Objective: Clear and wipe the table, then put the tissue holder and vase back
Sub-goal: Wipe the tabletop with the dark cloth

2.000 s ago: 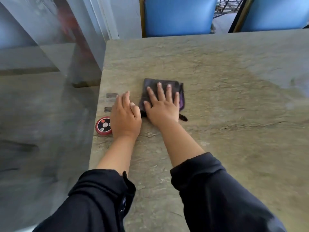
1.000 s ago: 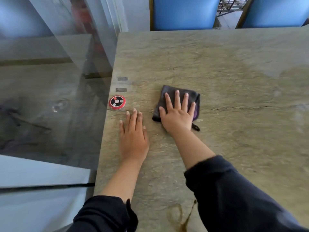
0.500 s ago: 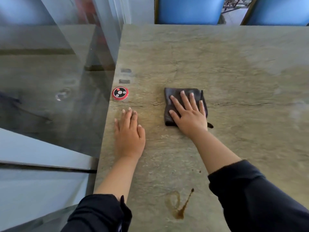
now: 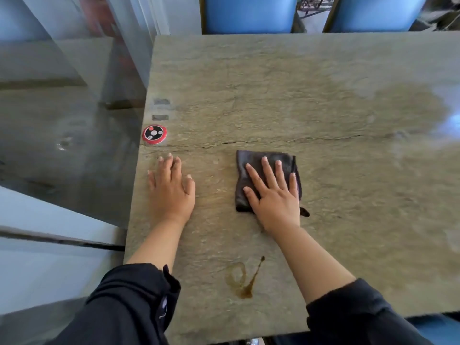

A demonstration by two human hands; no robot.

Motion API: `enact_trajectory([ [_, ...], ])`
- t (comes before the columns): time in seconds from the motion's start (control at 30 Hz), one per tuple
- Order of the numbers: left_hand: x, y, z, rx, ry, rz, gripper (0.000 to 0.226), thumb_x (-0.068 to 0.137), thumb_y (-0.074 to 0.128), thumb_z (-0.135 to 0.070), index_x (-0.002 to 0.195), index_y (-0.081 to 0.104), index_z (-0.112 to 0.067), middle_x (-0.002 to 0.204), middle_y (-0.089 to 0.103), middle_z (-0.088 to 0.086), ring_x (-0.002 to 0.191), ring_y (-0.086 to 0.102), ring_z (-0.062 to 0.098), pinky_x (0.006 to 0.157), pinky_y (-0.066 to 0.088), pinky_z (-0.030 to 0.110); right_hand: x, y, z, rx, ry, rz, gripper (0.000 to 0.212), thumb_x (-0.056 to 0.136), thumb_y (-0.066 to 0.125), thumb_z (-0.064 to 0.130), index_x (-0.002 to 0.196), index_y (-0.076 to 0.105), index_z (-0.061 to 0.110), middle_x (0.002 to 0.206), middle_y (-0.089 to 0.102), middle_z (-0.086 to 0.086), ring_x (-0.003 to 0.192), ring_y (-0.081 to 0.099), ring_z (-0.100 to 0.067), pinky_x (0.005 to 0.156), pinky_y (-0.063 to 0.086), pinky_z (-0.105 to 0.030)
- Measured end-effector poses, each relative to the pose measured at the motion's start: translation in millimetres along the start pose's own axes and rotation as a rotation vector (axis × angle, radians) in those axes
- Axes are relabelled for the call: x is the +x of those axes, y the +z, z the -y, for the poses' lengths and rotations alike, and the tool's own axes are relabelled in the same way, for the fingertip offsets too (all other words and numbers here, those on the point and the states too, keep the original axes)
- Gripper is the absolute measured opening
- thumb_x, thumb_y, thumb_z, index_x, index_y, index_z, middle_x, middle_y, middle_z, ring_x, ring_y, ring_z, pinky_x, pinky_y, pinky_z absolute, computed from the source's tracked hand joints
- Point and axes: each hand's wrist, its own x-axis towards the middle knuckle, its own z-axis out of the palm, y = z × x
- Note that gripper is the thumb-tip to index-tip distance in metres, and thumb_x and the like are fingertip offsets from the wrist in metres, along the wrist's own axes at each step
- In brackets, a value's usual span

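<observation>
The mottled green-brown stone surface (image 4: 286, 95) fills most of the view, its left edge running beside a glass partition (image 4: 74, 108) and its far edge meeting two blue upholstered chairs (image 4: 251, 13) pushed close. The near edge shows at the bottom right, with a strip of blue below it. A long dark crack crosses the stone from left to right in the middle.

The left hand (image 4: 171, 192) lies flat on the stone near the left edge, fingers straight and together, holding nothing. Just beyond its fingertips, close to the same edge, sits a round red and black call button (image 4: 154, 134), and beyond that two small grey rectangular marks (image 4: 160, 109) lie one behind the other.

The right hand (image 4: 273, 197) presses flat on a folded dark brown cloth (image 4: 242, 175), fingers spread and straight, the palm covering its near right part. The cloth lies just nearer than the crack, well apart from the left hand and far from every edge.

Nearer the person, between the two forearms, a brown liquid stain (image 4: 242, 277) forms a ring with a thin streak; the cloth does not touch it.

To the right and towards the far side, a wide stretch of stone lies open, part of it showing a paler, glossy sheen (image 4: 403, 100). Black sleeves (image 4: 129, 305) cover both arms from mid-forearm.
</observation>
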Motion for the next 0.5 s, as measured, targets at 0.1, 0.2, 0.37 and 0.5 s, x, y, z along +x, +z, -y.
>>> enact_trajectory([
  [0.1, 0.4, -0.7, 0.6, 0.018, 0.005, 0.025, 0.059, 0.096, 0.027, -0.035, 0.148, 0.03, -0.008, 0.16, 0.017, 0.006, 0.148, 0.006, 0.021, 0.12, -0.001, 0.043, -14.1, -1.3, 25.6, 0.066, 0.246, 0.011, 0.059, 0.097, 0.016, 0.056, 0.15, -0.004, 0.042, 0.161, -0.015, 0.003, 0.147, -0.019, -0.024, 0.117, -0.013, -0.051],
  [0.2, -0.3, -3.4, -3.5, -0.04, -0.038, 0.029, 0.056, 0.098, 0.036, -0.031, 0.148, 0.03, -0.008, 0.159, 0.016, 0.008, 0.148, 0.006, 0.023, 0.121, 0.001, 0.044, -29.9, -8.1, 52.1, 0.167, 0.119, 0.101, 0.061, 0.098, 0.023, 0.051, 0.152, -0.001, 0.037, 0.16, -0.018, -0.001, 0.146, -0.022, -0.026, 0.117, -0.014, -0.048],
  [0.37, -34.1, -0.3, -75.6, -0.191, 0.345, -0.022, 0.054, 0.087, 0.035, -0.022, 0.136, 0.049, -0.004, 0.149, 0.039, 0.018, 0.14, 0.032, 0.035, 0.117, 0.023, 0.049, -39.7, -23.2, -4.2, 0.498, 0.157, -0.174, 0.044, 0.099, 0.04, 0.024, 0.143, 0.044, 0.027, 0.156, 0.029, 0.007, 0.147, 0.015, -0.012, 0.119, 0.011, -0.03],
  [0.5, -64.3, 26.9, -132.7, 0.08, 0.479, 0.184, 0.061, 0.094, 0.022, -0.045, 0.151, 0.026, -0.023, 0.16, 0.015, 0.007, 0.148, 0.012, 0.024, 0.117, -0.001, 0.055, -46.3, -8.5, -46.9, 0.296, 0.311, -0.156, 0.048, 0.101, 0.031, 0.023, 0.15, 0.029, 0.026, 0.16, 0.017, 0.007, 0.149, -0.002, -0.017, 0.122, -0.001, -0.034],
])
